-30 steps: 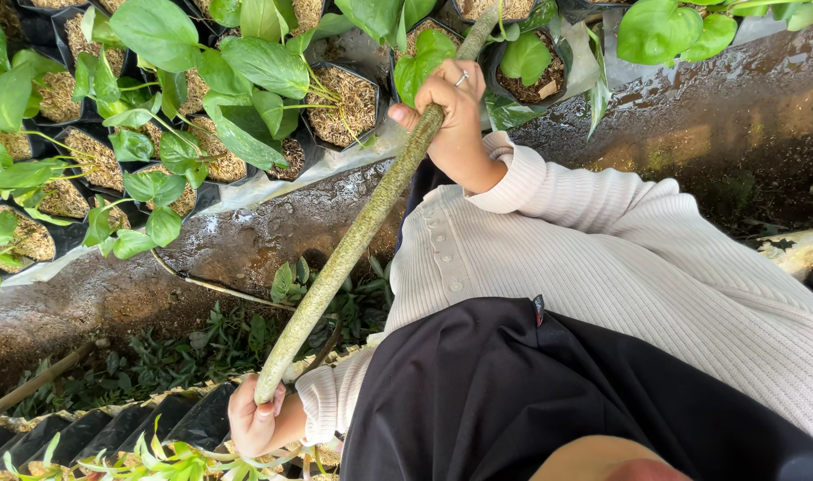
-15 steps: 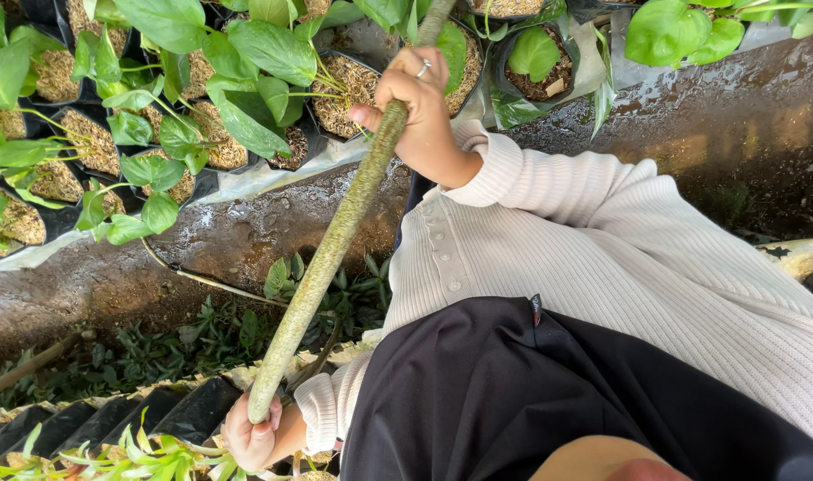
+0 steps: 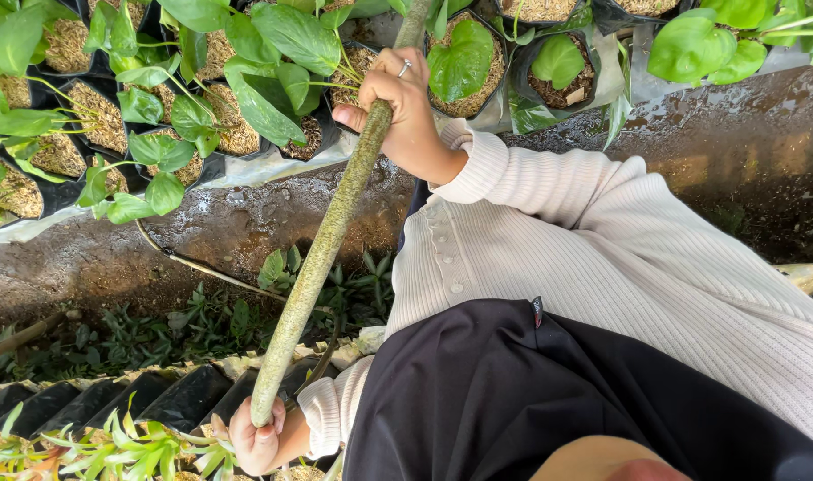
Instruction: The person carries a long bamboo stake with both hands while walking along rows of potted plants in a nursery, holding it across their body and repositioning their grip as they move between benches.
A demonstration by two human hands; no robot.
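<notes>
Green, moss-textured pole slants from lower left to top centre of frame. Upper hand, probably the right, wraps its fingers around it; lower hand curls closed on the bottom end. Black nursery bags with leafy plants fill upper left.

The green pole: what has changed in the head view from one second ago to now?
The green pole has slid away from the person, towards the potted plants, its far end now past the top edge. The hand with the ring moved with it. Both hands stayed closed on the pole, the other hand at its near end.
</notes>
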